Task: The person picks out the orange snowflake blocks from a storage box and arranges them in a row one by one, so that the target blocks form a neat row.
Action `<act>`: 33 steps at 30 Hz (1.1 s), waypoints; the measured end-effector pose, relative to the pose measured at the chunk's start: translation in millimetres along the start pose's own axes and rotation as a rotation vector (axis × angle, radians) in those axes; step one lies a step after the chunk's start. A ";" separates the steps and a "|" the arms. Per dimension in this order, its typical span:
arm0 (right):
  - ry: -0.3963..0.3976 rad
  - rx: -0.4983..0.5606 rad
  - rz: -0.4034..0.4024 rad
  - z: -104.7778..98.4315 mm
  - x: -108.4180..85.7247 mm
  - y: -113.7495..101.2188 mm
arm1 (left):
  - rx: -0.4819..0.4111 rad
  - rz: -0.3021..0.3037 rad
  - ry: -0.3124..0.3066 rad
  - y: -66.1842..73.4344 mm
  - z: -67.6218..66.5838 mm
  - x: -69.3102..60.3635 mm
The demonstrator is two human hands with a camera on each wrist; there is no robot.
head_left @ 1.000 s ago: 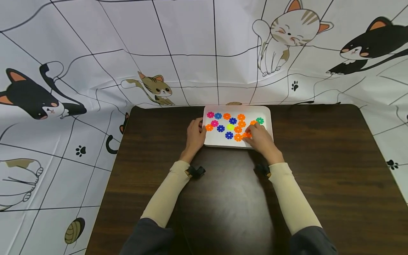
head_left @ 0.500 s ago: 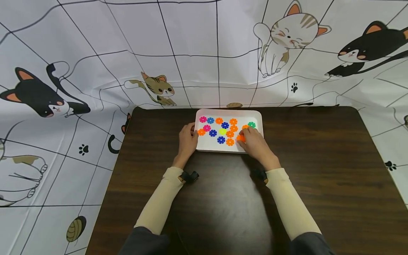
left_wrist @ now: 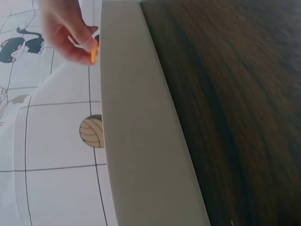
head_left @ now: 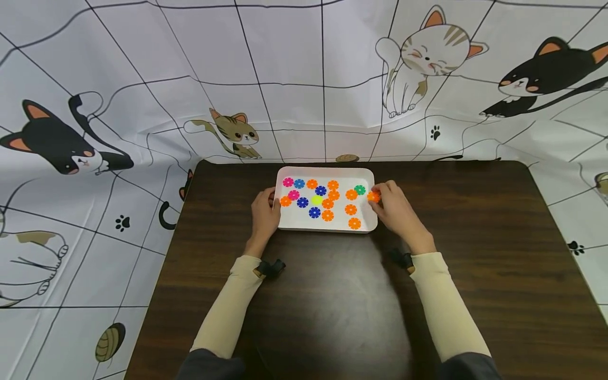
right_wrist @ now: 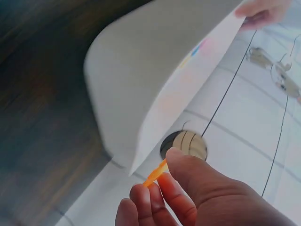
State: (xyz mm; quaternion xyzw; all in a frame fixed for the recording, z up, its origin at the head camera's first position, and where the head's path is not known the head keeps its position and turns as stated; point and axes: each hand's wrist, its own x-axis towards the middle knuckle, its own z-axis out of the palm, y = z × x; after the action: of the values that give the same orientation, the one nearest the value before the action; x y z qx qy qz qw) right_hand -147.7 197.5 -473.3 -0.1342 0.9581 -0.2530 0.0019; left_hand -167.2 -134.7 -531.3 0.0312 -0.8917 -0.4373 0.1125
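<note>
Head: orange disc point(head_left: 373, 196), cat-print backdrop point(head_left: 290, 47)

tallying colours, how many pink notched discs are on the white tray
2: one pink notched disc on the white tray, near its far left corner; the second pink disc just nearer the person. The left hand could hide others.

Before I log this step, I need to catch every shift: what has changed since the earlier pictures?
The white tray has slid toward the person's left. The right hand has moved from over the tray to its right edge, where it pinches an orange piece. The left hand stays at the tray's left edge.
</note>
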 end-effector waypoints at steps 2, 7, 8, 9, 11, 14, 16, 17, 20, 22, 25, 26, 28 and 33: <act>0.013 0.003 0.013 -2.6 -1.3 5.5 | 0.000 0.003 0.014 -2.2 -2.6 -0.3; 0.023 0.001 0.059 -2.3 -0.5 21.3 | 0.003 -0.001 0.026 -8.3 -5.8 -1.1; 0.020 -0.002 0.070 -1.5 -0.1 24.1 | 0.001 -0.006 0.025 -9.1 -5.9 -1.6; 0.018 -0.009 0.076 -0.3 0.3 27.1 | 0.001 -0.012 0.024 -9.9 -5.8 -2.1; 0.005 -0.016 0.095 2.6 1.5 32.6 | 0.003 -0.017 0.028 -11.7 -5.2 -3.2; -0.016 -0.024 0.131 6.4 1.8 39.2 | 0.006 -0.025 0.028 -12.1 -4.2 -4.1; -0.024 -0.022 0.155 9.1 1.8 43.6 | 0.004 -0.026 0.028 -12.2 -3.1 -4.2; -0.022 -0.022 0.162 10.4 1.8 45.6 | 0.005 -0.026 0.028 -11.9 -2.6 -4.0; -0.015 -0.023 0.175 14.9 -0.2 51.4 | 0.000 -0.033 0.023 -12.0 -0.2 -5.0; -0.010 -0.021 0.173 17.3 -1.3 54.2 | 0.001 -0.040 0.023 -12.7 1.7 -5.7; -0.002 -0.022 0.170 18.9 -1.3 56.9 | -0.001 -0.051 0.023 -13.6 3.8 -6.2; 0.003 -0.024 0.168 19.1 -1.1 57.5 | -0.004 -0.053 0.025 -13.7 4.3 -6.1; 0.007 -0.023 0.167 18.5 -0.6 58.1 | -0.008 -0.060 0.024 -14.0 4.6 -5.7; 0.029 -0.026 0.148 15.9 0.6 55.9 | -0.027 -0.076 0.020 -14.6 2.9 -3.8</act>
State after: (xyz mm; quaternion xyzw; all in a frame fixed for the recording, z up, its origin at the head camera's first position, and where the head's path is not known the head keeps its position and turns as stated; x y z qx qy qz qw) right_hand -161.5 236.4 -514.2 -0.0595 0.9686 -0.2414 0.0049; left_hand -164.8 -140.8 -545.2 0.0677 -0.8827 -0.4530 0.1050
